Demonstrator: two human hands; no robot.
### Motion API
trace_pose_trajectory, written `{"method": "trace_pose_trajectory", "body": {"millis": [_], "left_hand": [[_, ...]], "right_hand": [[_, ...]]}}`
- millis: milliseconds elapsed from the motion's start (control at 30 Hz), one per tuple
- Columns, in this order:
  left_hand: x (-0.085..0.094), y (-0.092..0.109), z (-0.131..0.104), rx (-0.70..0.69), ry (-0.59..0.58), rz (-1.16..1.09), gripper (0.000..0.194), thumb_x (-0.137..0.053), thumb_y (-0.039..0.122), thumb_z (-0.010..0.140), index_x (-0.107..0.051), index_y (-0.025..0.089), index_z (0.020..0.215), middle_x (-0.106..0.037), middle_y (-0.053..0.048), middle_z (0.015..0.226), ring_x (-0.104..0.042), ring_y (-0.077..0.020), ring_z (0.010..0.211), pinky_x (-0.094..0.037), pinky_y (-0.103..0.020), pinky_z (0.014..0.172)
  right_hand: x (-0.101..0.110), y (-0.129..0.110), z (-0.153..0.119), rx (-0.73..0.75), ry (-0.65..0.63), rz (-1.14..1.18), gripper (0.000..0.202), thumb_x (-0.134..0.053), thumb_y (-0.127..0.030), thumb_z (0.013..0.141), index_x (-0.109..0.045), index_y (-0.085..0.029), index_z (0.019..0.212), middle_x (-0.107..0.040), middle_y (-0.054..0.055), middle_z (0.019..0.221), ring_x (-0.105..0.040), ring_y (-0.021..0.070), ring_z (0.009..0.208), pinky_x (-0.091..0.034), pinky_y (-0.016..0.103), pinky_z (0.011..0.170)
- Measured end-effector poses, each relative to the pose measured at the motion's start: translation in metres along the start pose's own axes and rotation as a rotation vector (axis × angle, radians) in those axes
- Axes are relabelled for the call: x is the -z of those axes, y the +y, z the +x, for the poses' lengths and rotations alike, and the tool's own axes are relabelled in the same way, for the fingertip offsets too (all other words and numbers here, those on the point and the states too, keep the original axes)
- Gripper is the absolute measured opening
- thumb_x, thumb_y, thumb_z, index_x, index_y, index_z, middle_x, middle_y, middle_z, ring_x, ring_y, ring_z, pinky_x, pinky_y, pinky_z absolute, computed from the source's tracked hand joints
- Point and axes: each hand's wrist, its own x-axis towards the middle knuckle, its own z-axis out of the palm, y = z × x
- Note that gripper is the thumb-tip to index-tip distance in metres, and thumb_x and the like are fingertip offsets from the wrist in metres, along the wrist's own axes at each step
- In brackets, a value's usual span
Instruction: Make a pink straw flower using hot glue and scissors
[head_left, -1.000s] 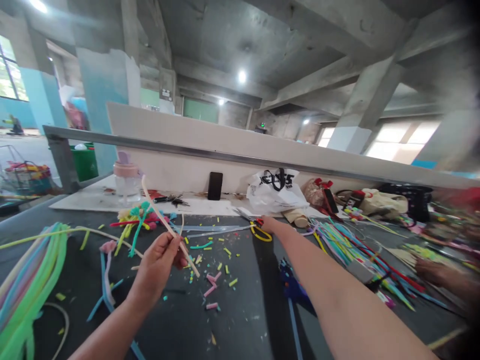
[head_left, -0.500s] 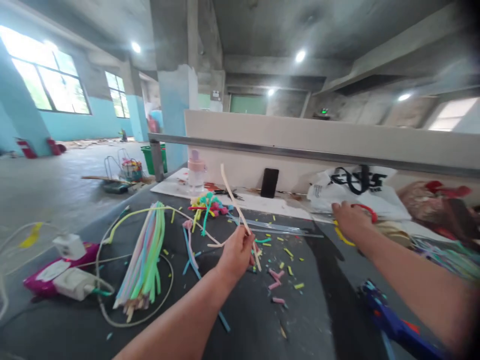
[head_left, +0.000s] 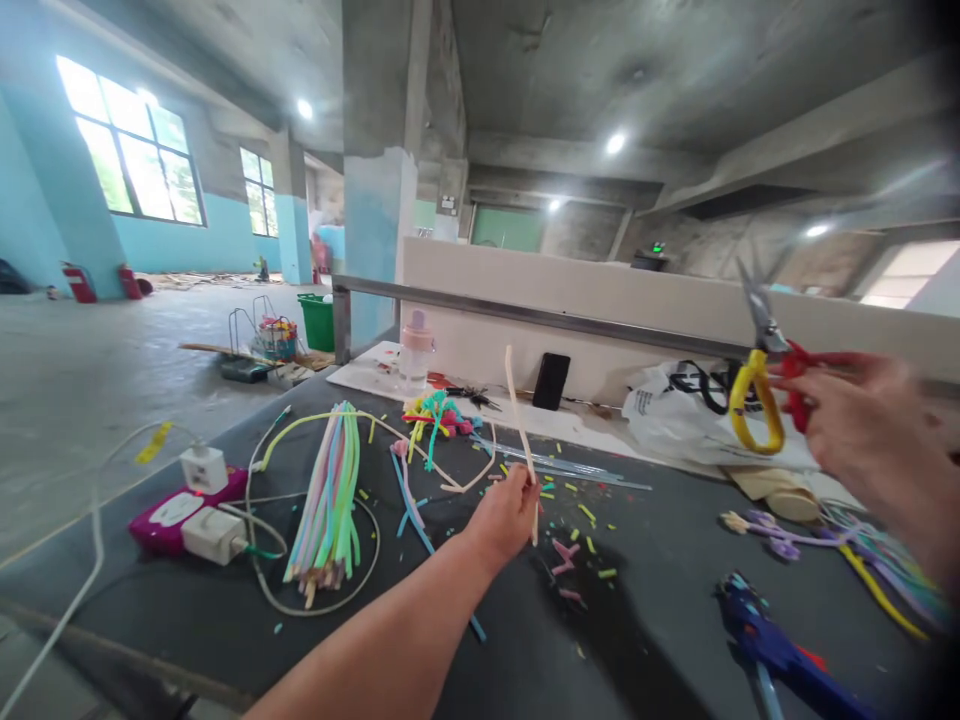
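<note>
Upright in my left hand (head_left: 504,512) is a cream pipe cleaner (head_left: 517,410), pinched near its lower part. My right hand (head_left: 862,415), slightly blurred, is raised at the right and grips scissors (head_left: 763,335) by the red handle loop. Their blades point up, nearly together, and the yellow loop hangs free beside the fingers. Short pink pieces (head_left: 565,556) and several yellow-green scraps (head_left: 586,513) lie on the dark table right of my left hand. A blue glue gun (head_left: 772,635) rests below my right hand.
At the left lie a bundle of pastel pipe cleaners (head_left: 328,505) and a purple power strip (head_left: 161,522) with looping cables. Toward the back are colourful twisted pieces (head_left: 437,412), a bottle (head_left: 416,352), a phone (head_left: 551,382) and a white plastic bag (head_left: 660,410). Clear sticks (head_left: 577,468) lie mid-table.
My right hand has lifted the scissors off the table beside the bag and up to the right. My left hand still holds the cream pipe cleaner, now more upright. The view has shifted slightly.
</note>
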Motion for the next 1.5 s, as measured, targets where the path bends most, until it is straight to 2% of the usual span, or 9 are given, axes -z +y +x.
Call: {"method": "trace_pose_trajectory", "body": {"millis": [100,233,333,467,667,867,1000,1233,1500], "left_hand": [[-0.003,0.000,-0.002,0.006,-0.040,-0.006,0.023,-0.047,0.033,0.090,-0.055,0.014,0.101,-0.060,0.001,0.075,-0.054,-0.0084,0.053,-0.047,-0.024,0.050],[-0.008,-0.002,-0.004,0.015,-0.098,-0.006,0.025,-0.051,0.031,0.087,-0.056,0.015,0.106,-0.063,-0.004,0.094,-0.061,-0.0136,0.072,-0.052,-0.031,0.064],[-0.011,-0.003,-0.003,0.018,-0.147,-0.027,0.022,-0.052,0.030,0.087,-0.059,0.016,0.103,-0.062,-0.006,0.101,-0.061,-0.0153,0.081,-0.053,-0.034,0.070],[-0.014,0.000,0.000,0.056,-0.110,-0.126,0.022,-0.052,0.033,0.087,-0.060,0.013,0.091,-0.064,-0.001,0.079,-0.060,-0.0111,0.063,-0.052,-0.028,0.059],[-0.010,0.011,0.005,0.112,0.010,-0.290,0.023,-0.061,0.039,0.075,-0.057,0.017,0.078,-0.068,-0.001,0.066,-0.067,-0.0175,0.067,-0.054,-0.034,0.068],[-0.012,0.018,0.000,0.128,0.008,-0.328,0.017,-0.069,0.031,0.069,-0.060,0.017,0.072,-0.069,-0.002,0.070,-0.069,-0.0205,0.075,-0.054,-0.035,0.073],[-0.018,0.024,-0.003,0.124,0.060,-0.336,0.015,-0.067,0.029,0.071,-0.060,0.016,0.077,-0.070,-0.002,0.069,-0.069,-0.0186,0.072,-0.055,-0.034,0.073],[-0.024,0.033,-0.005,0.097,0.215,-0.316,0.013,-0.061,0.026,0.076,-0.062,0.015,0.082,-0.071,-0.004,0.069,-0.068,-0.0174,0.066,-0.055,-0.033,0.069],[-0.033,0.029,-0.012,0.107,0.217,-0.416,0.015,-0.066,0.028,0.073,-0.064,0.016,0.080,-0.071,-0.002,0.065,-0.068,-0.0166,0.063,-0.055,-0.029,0.064]], "right_hand": [[0.012,-0.023,-0.048,-0.219,-0.268,0.339,0.051,-0.035,-0.014,0.086,-0.034,-0.016,0.137,-0.040,0.024,0.136,-0.060,0.0181,0.082,-0.042,0.033,0.059],[0.029,-0.022,-0.114,-0.563,-0.430,0.495,0.046,-0.029,-0.021,0.085,-0.047,-0.023,0.127,-0.050,0.020,0.121,-0.059,0.0208,0.072,-0.043,0.037,0.055],[0.035,0.000,-0.153,-0.573,-0.611,0.718,0.042,-0.050,-0.045,0.072,-0.056,-0.029,0.110,-0.055,0.016,0.105,-0.056,0.0246,0.071,-0.045,0.039,0.055],[0.036,0.019,-0.183,-0.559,-0.836,0.900,0.069,-0.068,-0.055,0.050,-0.054,-0.031,0.113,-0.051,0.011,0.092,-0.050,0.0221,0.072,-0.038,0.029,0.047],[0.033,0.045,-0.204,-0.706,-0.788,1.207,0.064,-0.075,-0.041,0.054,-0.052,-0.032,0.113,-0.050,0.003,0.088,-0.047,0.0132,0.067,-0.041,0.023,0.052],[0.029,0.080,-0.222,-0.930,-1.015,1.186,0.043,-0.056,-0.055,0.078,-0.050,-0.026,0.111,-0.048,-0.004,0.064,-0.030,0.0032,0.038,-0.036,0.015,0.032],[0.026,0.076,-0.233,-0.987,-1.050,1.073,0.056,-0.055,-0.059,0.077,-0.039,-0.030,0.122,-0.055,-0.002,0.068,-0.040,0.0047,0.039,-0.042,0.017,0.036],[0.012,0.069,-0.241,-1.074,-1.180,1.026,0.063,-0.047,-0.074,0.070,-0.052,-0.021,0.104,-0.053,-0.001,0.058,-0.038,0.0043,0.034,-0.032,0.014,0.032],[0.007,0.079,-0.250,-1.081,-1.146,0.937,0.073,-0.034,-0.080,0.070,-0.049,-0.020,0.109,-0.056,0.000,0.056,-0.043,0.0065,0.034,-0.031,0.013,0.033]]}}
